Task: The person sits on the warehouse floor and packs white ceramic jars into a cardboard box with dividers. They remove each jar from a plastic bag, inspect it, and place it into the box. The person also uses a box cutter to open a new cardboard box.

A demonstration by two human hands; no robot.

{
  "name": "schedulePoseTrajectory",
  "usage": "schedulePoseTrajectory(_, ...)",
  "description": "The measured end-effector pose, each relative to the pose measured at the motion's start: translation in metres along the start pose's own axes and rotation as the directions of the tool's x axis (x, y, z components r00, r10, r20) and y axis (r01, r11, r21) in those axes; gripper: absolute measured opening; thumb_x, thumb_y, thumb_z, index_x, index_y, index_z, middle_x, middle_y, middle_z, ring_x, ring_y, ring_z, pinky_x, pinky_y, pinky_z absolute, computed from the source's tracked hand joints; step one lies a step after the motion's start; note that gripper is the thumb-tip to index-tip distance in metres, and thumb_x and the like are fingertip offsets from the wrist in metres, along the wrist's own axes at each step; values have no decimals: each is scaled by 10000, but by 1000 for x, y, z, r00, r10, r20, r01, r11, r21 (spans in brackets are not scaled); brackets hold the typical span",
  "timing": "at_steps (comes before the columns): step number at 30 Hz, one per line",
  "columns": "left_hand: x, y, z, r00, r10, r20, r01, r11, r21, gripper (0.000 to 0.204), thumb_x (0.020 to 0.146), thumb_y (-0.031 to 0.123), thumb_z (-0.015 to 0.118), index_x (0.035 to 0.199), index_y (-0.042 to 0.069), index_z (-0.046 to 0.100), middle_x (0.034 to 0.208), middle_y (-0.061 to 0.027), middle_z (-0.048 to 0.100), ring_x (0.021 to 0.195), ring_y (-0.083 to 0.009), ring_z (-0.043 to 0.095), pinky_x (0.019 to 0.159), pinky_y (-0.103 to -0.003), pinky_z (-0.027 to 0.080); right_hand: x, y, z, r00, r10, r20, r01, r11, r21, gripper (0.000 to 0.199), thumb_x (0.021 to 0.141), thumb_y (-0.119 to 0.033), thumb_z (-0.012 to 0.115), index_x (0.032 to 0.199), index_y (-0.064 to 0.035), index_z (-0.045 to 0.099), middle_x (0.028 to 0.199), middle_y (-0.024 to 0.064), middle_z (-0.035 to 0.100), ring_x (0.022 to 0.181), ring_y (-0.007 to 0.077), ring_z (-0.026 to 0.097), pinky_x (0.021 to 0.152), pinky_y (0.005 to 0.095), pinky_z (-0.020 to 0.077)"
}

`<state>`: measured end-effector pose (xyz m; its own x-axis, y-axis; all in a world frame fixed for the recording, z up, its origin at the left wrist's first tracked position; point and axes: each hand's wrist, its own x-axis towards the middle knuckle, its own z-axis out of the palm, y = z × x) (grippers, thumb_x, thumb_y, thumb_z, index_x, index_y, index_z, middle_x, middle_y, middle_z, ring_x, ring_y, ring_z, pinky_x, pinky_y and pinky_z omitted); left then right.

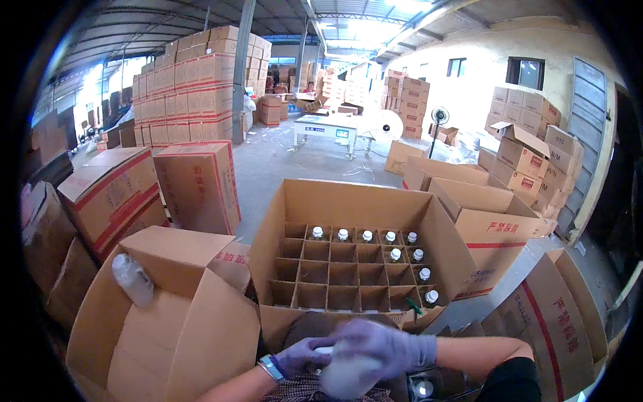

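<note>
Some whitish object (pixel 348 380) (kinda blurry) is gripped by the left hand (pixel 301 358) and right hand (pixel 388 345), both gloved, near side of a divided carton (pixel 355 202) where white-capped bottles (pixel 395 255) are slotted.

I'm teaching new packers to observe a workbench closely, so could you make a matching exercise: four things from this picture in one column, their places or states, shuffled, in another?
Column one
1. Left hand
2. Far row of white-capped bottles
3. Pale bottle-shaped object
4. Standing fan

Column two
A. Inside the open carton at the left
B. In the background, right of the picture's middle
C. Gloved in purple, with a band at the wrist
D. In compartments of the central divided carton

Right pairs: 1-C, 2-D, 3-A, 4-B
</note>
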<state>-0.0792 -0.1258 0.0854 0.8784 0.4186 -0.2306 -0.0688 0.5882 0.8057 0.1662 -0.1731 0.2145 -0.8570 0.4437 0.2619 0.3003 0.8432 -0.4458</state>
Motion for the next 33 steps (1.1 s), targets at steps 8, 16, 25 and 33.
schedulePoseTrajectory(8, -4, -7, 37, 959, 235, 157, -253, 962, 104, 953, 852, 164, 792, 1600, 74, 208, 1526, -87, 436, 1360, -193, 456, 1123, -333, 381, 17, 0, -4, 976, 217, -37, -210, 968, 137, 718, 777, -408, 755, 1385, -97, 533, 1391, 170, 524, 1289, 398, 493, 1124, 528, 353)
schedulePoseTrajectory(16, 18, -56, 80, 836, 521, -173, -314, 712, 628, 919, 848, 251, 813, 1565, 18, 289, 1446, -108, 516, 1277, -192, 527, 1113, -316, 380, -32, 58, 29, 655, 755, 30, -703, 594, 391, 411, 913, -364, 635, 1208, -78, 653, 1230, 149, 624, 1199, 292, 571, 1059, 388, 445)
schedulePoseTrajectory(25, -19, -3, 4, 995, 78, 60, -88, 979, 183, 744, 835, 201, 803, 1481, 36, 474, 1326, -73, 629, 1174, -169, 598, 1034, -331, 471, 3, -27, 1, 970, 198, 145, -174, 972, -159, 875, 754, -496, 750, 1449, -60, 446, 1489, 181, 428, 1407, 361, 361, 1172, 554, 239)
schedulePoseTrajectory(33, -28, -13, 50, 947, 202, -250, -142, 961, 239, 800, 823, 239, 819, 1499, 31, 443, 1362, -91, 610, 1207, -170, 582, 1069, -336, 445, -24, 10, 27, 724, 679, -122, -579, 694, 427, 635, 864, -329, 713, 1368, -13, 491, 1361, 188, 514, 1260, 328, 519, 1079, 406, 423)
